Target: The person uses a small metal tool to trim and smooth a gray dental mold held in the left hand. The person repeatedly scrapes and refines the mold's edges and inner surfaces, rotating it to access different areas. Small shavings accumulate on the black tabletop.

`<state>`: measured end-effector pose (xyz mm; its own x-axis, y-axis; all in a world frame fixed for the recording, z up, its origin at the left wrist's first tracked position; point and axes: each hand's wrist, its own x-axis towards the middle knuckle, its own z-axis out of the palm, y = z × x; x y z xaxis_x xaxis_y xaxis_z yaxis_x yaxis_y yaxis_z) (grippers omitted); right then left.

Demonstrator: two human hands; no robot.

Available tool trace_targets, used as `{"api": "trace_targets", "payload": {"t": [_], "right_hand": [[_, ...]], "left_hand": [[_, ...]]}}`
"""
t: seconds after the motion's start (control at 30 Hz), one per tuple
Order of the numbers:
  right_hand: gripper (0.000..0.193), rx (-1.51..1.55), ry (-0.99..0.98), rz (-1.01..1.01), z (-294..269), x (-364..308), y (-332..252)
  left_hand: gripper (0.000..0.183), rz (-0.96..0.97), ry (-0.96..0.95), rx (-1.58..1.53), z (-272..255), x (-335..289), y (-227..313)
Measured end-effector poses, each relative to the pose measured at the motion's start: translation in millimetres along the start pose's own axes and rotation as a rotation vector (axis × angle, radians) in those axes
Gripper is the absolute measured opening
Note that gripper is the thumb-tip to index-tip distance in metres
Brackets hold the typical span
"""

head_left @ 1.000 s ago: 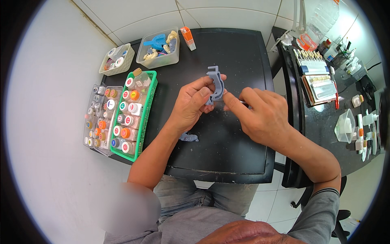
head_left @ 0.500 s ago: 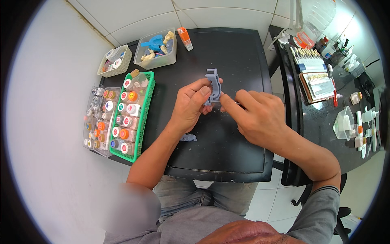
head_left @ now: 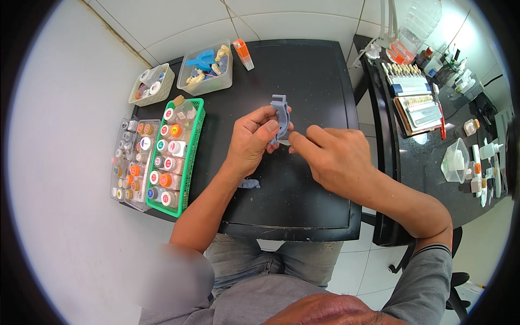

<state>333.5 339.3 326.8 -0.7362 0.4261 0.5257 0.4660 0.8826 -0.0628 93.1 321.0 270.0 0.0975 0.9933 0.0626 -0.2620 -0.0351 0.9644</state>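
My left hand (head_left: 252, 138) is closed around a grey-blue dental arch model (head_left: 281, 111), which stands on end above the middle of the black table. Its thumb presses on the side of the model. My right hand (head_left: 338, 160) is pinched close to the model's lower end, with the index finger extended towards it. A thin, pale tip (head_left: 285, 142) shows between the two hands; it seems to belong to a slim tool mostly hidden in my right fingers. On the table beside my left wrist lies a second, smaller grey-blue dental piece (head_left: 249, 184).
A green basket (head_left: 187, 179) of capped jars stands at left beside clear boxes (head_left: 135, 162). Behind are a cream basket (head_left: 157, 97), a clear tub (head_left: 208, 84) of dental casts and an orange-white box (head_left: 244, 55). A side table holds tooth shade guides (head_left: 417, 108).
My right hand has shifted slightly left and down, its fingers more curled near the model. The model has turned slightly in my left hand. A pale tip now shows beneath it.
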Motion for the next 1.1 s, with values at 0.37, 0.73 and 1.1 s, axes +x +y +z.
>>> {"api": "trace_targets", "payload": {"t": [0.37, 0.73, 1.1], "right_hand": [[0.014, 0.126, 0.225, 0.158, -39.5, 6.7, 12.5], [0.020, 0.494, 0.037, 0.319, -46.7, 24.8, -12.8], [0.013, 0.384, 0.001, 0.315, -29.0, 22.6, 0.5]], "left_hand": [[0.081, 0.233, -0.059, -0.264, 35.2, -2.5, 25.2], [0.061, 0.339, 0.026, 0.048, -0.7, -7.0, 46.6], [0.025, 0.312, 0.034, 0.072, 7.6, -4.1, 44.9]]}}
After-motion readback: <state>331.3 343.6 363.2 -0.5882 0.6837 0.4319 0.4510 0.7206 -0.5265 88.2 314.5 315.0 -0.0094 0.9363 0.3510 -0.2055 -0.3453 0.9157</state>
